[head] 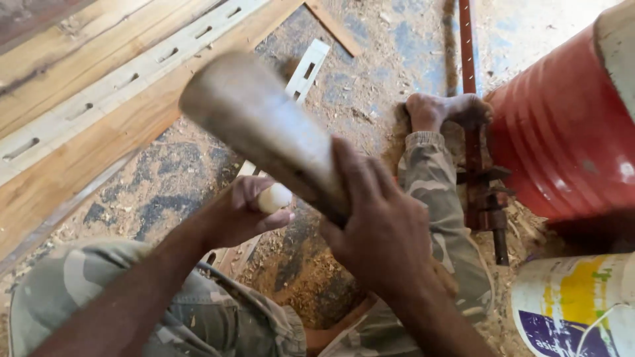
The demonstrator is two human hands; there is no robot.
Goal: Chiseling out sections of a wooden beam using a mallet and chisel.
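Note:
My right hand [383,231] grips the narrow end of a thick, worn wooden mallet [264,125], raised and slanting up to the left. Just below the mallet, my left hand [235,215] is closed around a tool with a pale rounded handle top [274,197]; its blade is hidden by the hand. A pale wooden slat with rectangular slots [305,69] runs from under my hands toward the top of the view. My bare foot [443,109] rests on the sawdust floor beyond.
Long planks and a slotted strip [112,82] lie at the left. A rusty bar clamp [473,165] runs beside a red drum [562,132] at the right. A white bucket [575,304] stands at lower right. Sawdust and shavings cover the floor.

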